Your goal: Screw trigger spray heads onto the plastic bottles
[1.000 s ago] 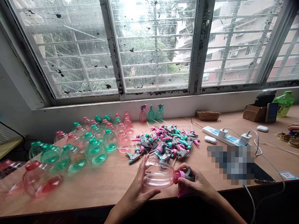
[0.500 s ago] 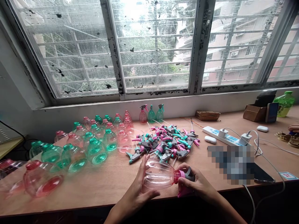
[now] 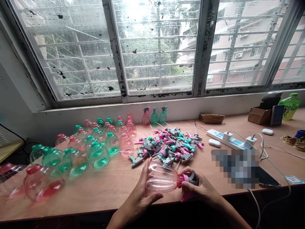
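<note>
A clear pink spray bottle (image 3: 162,178) lies on its side in the air at the table's front edge, its neck pointing right. My left hand (image 3: 140,190) cups its base, the fingers behind and the thumb in front. My right hand (image 3: 200,187) grips the grey and pink spray head (image 3: 192,178), which sits on the bottle's neck. Just beyond, a pile of loose trigger spray heads (image 3: 170,144) in grey, pink and teal lies on the table. To the left stand several open bottles, such as a green bottle (image 3: 98,156) and a pink bottle (image 3: 43,184).
Three bottles with spray heads (image 3: 154,117) stand by the wall under the window. On the right are a white power strip (image 3: 234,142) with cables, a dark phone (image 3: 269,176), a small cardboard box (image 3: 259,115), a green-capped bottle (image 3: 289,106) and brass-coloured parts (image 3: 288,139).
My hands and the bottle are nearly unmoved. At the far right edge, another person's hand has left the view, and a blue object shows above the brass-coloured parts.
</note>
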A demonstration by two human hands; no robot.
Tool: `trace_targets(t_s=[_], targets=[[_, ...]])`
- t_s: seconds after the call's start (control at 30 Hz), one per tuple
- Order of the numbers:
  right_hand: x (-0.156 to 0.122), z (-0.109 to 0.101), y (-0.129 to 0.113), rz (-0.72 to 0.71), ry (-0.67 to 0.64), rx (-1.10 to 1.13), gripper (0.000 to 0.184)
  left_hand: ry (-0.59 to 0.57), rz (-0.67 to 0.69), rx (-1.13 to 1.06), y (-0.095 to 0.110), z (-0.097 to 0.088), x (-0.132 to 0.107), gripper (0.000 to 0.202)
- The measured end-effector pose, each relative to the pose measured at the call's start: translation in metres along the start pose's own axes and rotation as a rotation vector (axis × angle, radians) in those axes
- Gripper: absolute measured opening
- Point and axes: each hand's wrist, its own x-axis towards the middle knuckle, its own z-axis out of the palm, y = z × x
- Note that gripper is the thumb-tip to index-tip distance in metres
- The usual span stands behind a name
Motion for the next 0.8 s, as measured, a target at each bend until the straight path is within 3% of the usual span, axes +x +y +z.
trace_targets(t_s=[0.3,0.53,0.8], targets=[[-0.0007,0.0012,-0.0009,0.002,-0.012,0.018,0.037,0.030,0.012,-0.074,-0.0033,0.0036,-0.0028,0.083],[-0.0001,0.0009,0.0002,0.000,-0.004,0.004,0.038,0.001,-0.006,-0.027,0.0024,0.0017,-0.0001,0.102],[0.0001,0.0006,0.0005,-0.001,0.003,0.007,0.037,0.012,-0.001,-0.041,-0.0064,0.0017,-0.0008,0.094]])
